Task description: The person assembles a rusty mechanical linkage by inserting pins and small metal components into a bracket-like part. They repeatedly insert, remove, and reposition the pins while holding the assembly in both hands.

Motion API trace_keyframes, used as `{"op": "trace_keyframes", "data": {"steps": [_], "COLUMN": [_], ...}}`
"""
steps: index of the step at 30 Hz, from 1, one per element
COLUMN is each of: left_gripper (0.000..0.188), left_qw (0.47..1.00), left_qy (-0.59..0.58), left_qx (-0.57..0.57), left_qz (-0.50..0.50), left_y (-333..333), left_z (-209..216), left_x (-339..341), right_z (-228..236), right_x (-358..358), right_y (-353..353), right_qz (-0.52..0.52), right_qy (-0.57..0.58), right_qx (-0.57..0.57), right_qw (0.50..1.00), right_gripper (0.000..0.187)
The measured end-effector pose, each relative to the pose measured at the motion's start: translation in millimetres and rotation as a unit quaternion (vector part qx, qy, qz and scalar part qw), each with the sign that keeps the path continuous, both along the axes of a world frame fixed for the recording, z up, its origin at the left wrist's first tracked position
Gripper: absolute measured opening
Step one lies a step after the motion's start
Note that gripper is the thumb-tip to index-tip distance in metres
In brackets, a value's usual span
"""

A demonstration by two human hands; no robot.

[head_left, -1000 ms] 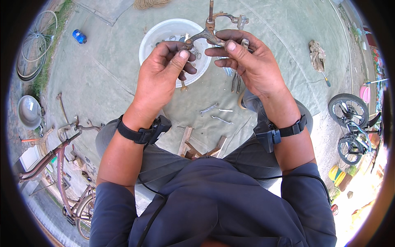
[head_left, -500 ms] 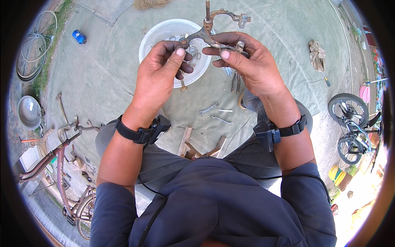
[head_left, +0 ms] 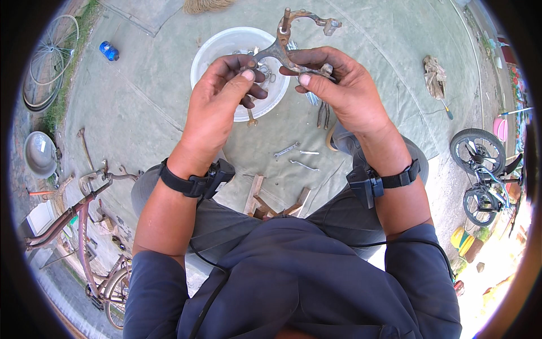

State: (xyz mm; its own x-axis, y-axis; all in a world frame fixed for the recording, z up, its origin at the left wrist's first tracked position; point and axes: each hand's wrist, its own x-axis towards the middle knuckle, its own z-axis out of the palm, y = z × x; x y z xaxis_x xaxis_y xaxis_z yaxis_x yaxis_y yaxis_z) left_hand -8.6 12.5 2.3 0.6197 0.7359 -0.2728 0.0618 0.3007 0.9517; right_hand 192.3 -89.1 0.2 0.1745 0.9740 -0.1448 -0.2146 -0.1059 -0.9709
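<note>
Mid-inspection, judging by the grip: left hand [head_left: 217, 104] pinching the near end of a rusty bicycle brake caliper [head_left: 285, 48] between thumb and fingers, at 12 o'clock above the white basin [head_left: 214, 48]. Right hand [head_left: 339, 90] clamped on the other arm, thumb pressing. Probably needs a firm hold while working the pivot loose

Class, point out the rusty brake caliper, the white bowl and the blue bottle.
brake caliper [head_left: 280, 50], head view, its centre where the arms join
white bowl [head_left: 217, 48], head view, left rim
blue bottle [head_left: 109, 51], head view, its body
</note>
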Motion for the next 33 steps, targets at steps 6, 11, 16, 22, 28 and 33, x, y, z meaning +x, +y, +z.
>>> {"op": "trace_keyframes", "data": {"steps": [6,11,16,22,28,33], "left_gripper": [0.04,0.038,0.031,0.025,0.023,0.022], "left_qw": [0.996,0.995,0.994,0.99,0.985,0.98], "left_qy": [-0.044,-0.046,-0.05,-0.067,-0.076,-0.08], "left_qx": [-0.066,-0.074,-0.085,-0.115,-0.152,-0.177], "left_qz": [-0.037,-0.054,-0.055,-0.052,-0.032,-0.029], "left_y": [4,2,4,4,5,7], "left_z": [1,-2,-6,-9,-11,-11], "left_x": [-2,-2,-2,-2,-3,-3], "right_z": [-1,-2,-2,-3,-8,-4], "right_x": [0,-6,-7,-7,-5,-3], "right_y": [-1,-2,-1,-1,3,2], "right_qz": [0.022,0.018,0.032,0.031,0.02,0.01], "right_qy": [-0.068,-0.099,-0.12,-0.133,-0.111,-0.063], "right_qx": [0.011,0.011,0.018,0.015,0.026,0.018], "right_qw": [0.997,0.995,0.992,0.99,0.993,0.998], "right_gripper": [0.029,0.027,0.027,0.026,0.024,0.024]}}
